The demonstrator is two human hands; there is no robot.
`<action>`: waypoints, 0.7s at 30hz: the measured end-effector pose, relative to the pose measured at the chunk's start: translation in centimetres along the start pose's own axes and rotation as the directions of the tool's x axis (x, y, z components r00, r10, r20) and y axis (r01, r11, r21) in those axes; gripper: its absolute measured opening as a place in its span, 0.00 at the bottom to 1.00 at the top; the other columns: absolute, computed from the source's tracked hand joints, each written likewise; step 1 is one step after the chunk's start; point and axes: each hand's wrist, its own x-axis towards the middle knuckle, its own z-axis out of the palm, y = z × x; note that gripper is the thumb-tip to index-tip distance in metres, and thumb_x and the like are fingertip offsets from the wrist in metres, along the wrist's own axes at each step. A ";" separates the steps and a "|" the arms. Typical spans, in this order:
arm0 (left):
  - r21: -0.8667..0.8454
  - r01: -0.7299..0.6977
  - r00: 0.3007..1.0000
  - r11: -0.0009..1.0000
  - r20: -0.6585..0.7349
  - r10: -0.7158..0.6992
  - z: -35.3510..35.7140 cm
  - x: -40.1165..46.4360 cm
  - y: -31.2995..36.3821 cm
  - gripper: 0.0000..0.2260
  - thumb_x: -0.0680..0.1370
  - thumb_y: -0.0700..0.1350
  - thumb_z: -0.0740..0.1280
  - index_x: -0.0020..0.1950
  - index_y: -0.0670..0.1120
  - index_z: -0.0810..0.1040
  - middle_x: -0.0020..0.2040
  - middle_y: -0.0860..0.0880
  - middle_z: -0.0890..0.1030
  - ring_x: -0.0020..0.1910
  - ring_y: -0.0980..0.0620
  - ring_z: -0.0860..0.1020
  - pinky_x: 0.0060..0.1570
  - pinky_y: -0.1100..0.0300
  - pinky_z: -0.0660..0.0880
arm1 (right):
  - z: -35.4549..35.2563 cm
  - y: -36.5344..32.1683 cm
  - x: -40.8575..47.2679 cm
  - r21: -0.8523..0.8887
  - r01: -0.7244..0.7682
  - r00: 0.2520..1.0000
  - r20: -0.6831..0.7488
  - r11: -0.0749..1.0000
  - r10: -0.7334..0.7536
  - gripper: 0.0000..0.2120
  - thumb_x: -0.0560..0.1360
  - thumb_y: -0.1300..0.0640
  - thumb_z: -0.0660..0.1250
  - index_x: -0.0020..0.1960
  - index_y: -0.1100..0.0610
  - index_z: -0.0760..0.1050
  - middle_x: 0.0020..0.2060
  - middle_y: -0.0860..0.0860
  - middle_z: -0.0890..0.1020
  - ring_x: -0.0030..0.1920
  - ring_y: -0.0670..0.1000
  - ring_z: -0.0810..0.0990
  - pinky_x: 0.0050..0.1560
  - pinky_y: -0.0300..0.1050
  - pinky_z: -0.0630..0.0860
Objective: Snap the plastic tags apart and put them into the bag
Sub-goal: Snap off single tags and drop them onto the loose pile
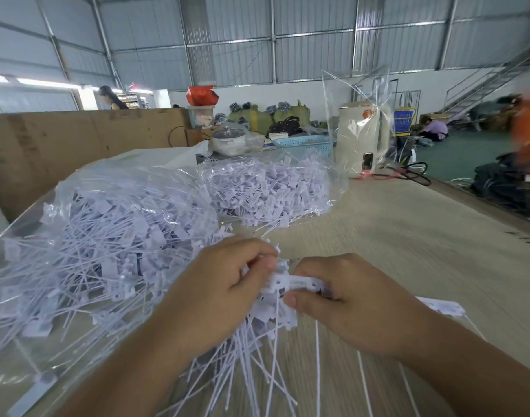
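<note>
A bunch of white plastic tags [283, 291] with long thin tails hangs between my two hands just above the table. My left hand [221, 291] grips the bunch from the left, fingers curled over its heads. My right hand [345, 299] pinches the flat head of one tag between thumb and fingers on the right side. A large clear bag [86, 233] stuffed with loose white tags lies to the left, its mouth facing my hands. A second clear bag of tags [275, 191] lies behind it.
The pale wood-grain table [408, 236] stretches right and away. A stray tag [444, 307] lies by my right wrist. At the far end stand a cream kettle [360, 139] in a plastic bag, a blue basket [305, 144] and a pot. A cardboard wall runs along the left.
</note>
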 end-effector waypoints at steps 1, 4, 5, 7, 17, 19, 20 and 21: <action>-0.023 -0.002 0.998 1.000 0.057 0.004 0.2 -0.2 0.4 0.13 0.79 0.60 0.57 0.49 0.59 0.80 0.42 0.60 0.78 0.40 0.62 0.77 0.38 0.65 0.72 | 0.0 -0.1 0.0 0.010 0.029 0.999 -0.014 1.000 -0.029 0.14 0.75 0.43 0.66 0.36 0.48 0.69 0.27 0.44 0.73 0.27 0.46 0.71 0.29 0.40 0.66; -0.112 0.066 0.985 0.992 0.167 -0.047 0.7 -0.5 1.2 0.16 0.77 0.65 0.60 0.43 0.56 0.80 0.33 0.50 0.77 0.28 0.60 0.73 0.31 0.64 0.70 | 0.1 -0.4 -0.2 0.025 0.103 0.994 -0.037 0.994 -0.102 0.15 0.76 0.40 0.64 0.39 0.50 0.72 0.28 0.46 0.72 0.28 0.47 0.71 0.29 0.41 0.67; -0.168 0.118 0.978 0.979 0.190 -0.085 0.6 -0.5 1.3 0.16 0.75 0.65 0.61 0.41 0.55 0.80 0.30 0.49 0.77 0.26 0.61 0.71 0.29 0.66 0.68 | 0.1 -0.5 -0.2 0.028 0.117 0.993 -0.033 0.993 -0.116 0.15 0.75 0.41 0.65 0.39 0.51 0.73 0.28 0.46 0.73 0.28 0.46 0.71 0.29 0.41 0.68; -0.283 0.216 0.954 0.935 0.267 -0.140 0.2 -0.3 1.2 0.15 0.70 0.64 0.65 0.37 0.53 0.80 0.26 0.51 0.76 0.25 0.61 0.71 0.29 0.69 0.67 | 0.0 -0.6 -0.2 0.063 0.138 0.990 -0.014 0.988 -0.137 0.12 0.75 0.44 0.68 0.39 0.51 0.74 0.27 0.45 0.73 0.28 0.46 0.72 0.29 0.39 0.67; -0.412 0.423 0.848 0.807 0.493 -0.193 -0.3 -0.2 1.2 0.16 0.76 0.63 0.65 0.37 0.53 0.77 0.32 0.47 0.82 0.26 0.54 0.74 0.28 0.67 0.68 | -0.3 -0.8 -0.2 0.009 0.099 0.990 0.100 0.995 -0.100 0.08 0.78 0.48 0.66 0.45 0.51 0.75 0.32 0.45 0.77 0.32 0.44 0.75 0.36 0.46 0.73; -0.368 0.382 0.888 0.848 0.400 -0.226 0.1 -0.2 1.4 0.20 0.75 0.68 0.58 0.39 0.55 0.79 0.30 0.49 0.81 0.25 0.56 0.73 0.28 0.69 0.67 | -0.4 -1.0 -0.1 -0.019 0.100 0.988 0.123 0.995 -0.096 0.09 0.78 0.47 0.64 0.51 0.52 0.76 0.36 0.49 0.80 0.33 0.45 0.76 0.41 0.50 0.74; -0.324 0.359 0.903 0.875 0.357 -0.238 0.2 -0.2 1.3 0.22 0.73 0.69 0.55 0.39 0.55 0.80 0.29 0.50 0.81 0.24 0.58 0.72 0.28 0.70 0.67 | -0.5 -1.2 -0.1 -0.041 0.102 0.988 0.120 0.994 -0.097 0.10 0.79 0.46 0.63 0.52 0.51 0.76 0.36 0.49 0.80 0.32 0.45 0.74 0.40 0.50 0.74; -0.279 0.340 0.913 0.898 0.328 -0.244 0.2 -0.2 1.3 0.24 0.73 0.70 0.53 0.38 0.55 0.80 0.28 0.51 0.81 0.23 0.59 0.72 0.28 0.72 0.66 | -0.5 -1.2 -0.1 -0.059 0.106 0.989 0.109 0.993 -0.099 0.10 0.79 0.46 0.63 0.53 0.51 0.76 0.35 0.49 0.78 0.31 0.44 0.72 0.40 0.49 0.74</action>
